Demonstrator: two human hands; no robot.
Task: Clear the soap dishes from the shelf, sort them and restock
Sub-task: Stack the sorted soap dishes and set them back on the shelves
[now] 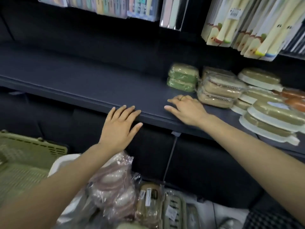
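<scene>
A dark shelf (82,83) runs across the view. On its right part stand wrapped soap dishes: two green ones (182,77) stacked, tan ones (217,90) beside them, and white-rimmed olive ones (270,118) further right. My left hand (119,128) lies flat with straight fingers over the shelf's front edge and holds nothing. My right hand (186,109), with a ring, rests flat on the shelf just in front of the tan stack and left of it, empty too. Below lie pink wrapped dishes (113,184) and tan ones (148,202).
Packaged knives and boards (244,27) hang above the shelf at the right, more packs (115,5) at the top. A green plastic basket (24,159) sits at lower left. Orange wrapped items (295,98) lie at the far right.
</scene>
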